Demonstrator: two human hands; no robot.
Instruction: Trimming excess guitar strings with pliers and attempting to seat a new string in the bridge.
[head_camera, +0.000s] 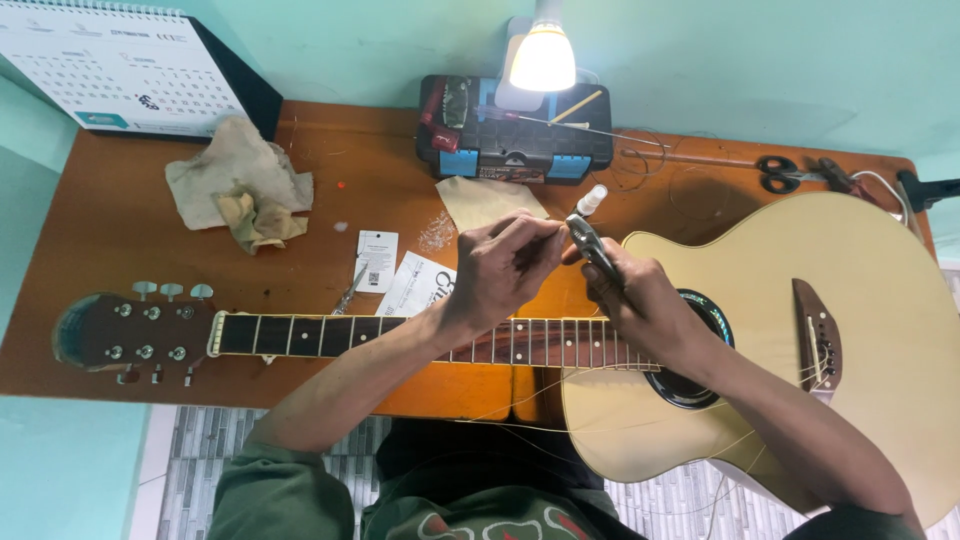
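Observation:
An acoustic guitar (800, 330) lies flat across a brown table (110, 230), its headstock (125, 332) to the left and its pale body to the right. Loose strings trail off the body near the sound hole (712, 315). My right hand (640, 300) grips metal pliers (590, 243) above the fretboard (300, 335). My left hand (505, 265) pinches something thin at the pliers' jaws, too small to make out.
A black and blue toolbox (515, 135) stands at the back under a lit lamp (542, 55). A crumpled cloth (240, 185), a calendar (110, 65), paper tags (378, 260), a small bottle (592, 200), scissors (778, 173) and coiled wire (660, 165) lie around.

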